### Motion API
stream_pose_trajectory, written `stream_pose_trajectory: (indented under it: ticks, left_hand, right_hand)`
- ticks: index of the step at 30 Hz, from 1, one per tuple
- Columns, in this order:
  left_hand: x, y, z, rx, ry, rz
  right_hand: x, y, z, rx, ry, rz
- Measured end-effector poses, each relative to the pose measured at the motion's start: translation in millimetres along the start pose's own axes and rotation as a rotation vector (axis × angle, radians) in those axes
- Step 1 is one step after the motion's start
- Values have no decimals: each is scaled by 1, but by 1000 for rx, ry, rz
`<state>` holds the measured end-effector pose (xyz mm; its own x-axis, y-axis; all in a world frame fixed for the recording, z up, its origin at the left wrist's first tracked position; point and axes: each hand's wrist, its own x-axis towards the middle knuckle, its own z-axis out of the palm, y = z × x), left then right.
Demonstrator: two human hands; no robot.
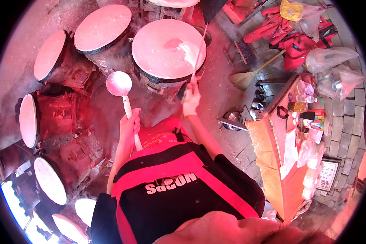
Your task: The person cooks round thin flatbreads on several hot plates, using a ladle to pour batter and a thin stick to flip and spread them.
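My left hand [130, 124] is closed around the pale handle of a round ladle [119, 84], whose bowl points away from me over the floor. A thin stick [200, 50] is in my right hand [191, 99], at the near right rim of a large round pan [169, 48]. The stick slants up across that pan's right side. A pale layer covers the pan, with a darker patch and a bright patch on it. The pan rests on a barrel-like stove [152, 85]. A dark flat shape [213, 9] touches the stick's far end; what it is, I cannot tell.
Several similar round pans [103, 29] on stands curve around the left. A straw broom [247, 76], a metal pot [233, 119] and a cloth-covered table [263, 143] with bottles, papers and bags lie on the right. Plastic bags [332, 59] and red cloth [292, 50] lie beyond.
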<state>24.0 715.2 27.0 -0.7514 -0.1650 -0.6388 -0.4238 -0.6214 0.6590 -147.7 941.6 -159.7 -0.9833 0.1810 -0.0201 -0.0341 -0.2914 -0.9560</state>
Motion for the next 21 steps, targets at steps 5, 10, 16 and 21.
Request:
stream_pose_trajectory:
  ticks: [5,10,16,21]
  left_hand:
    - [3,14,-10,44,-25,6]
    - [17,13,-33,15,-70,8]
    - [19,17,-41,127,-88,-59]
    - [15,35,-42,87,-159,-131]
  right_hand:
    - [11,-10,73,-264,-69,185]
    - [-30,-86,80,-18,57,309]
    - [-38,-50,91,-311,64,185]
    - [-5,-64,54,-149,50,220]
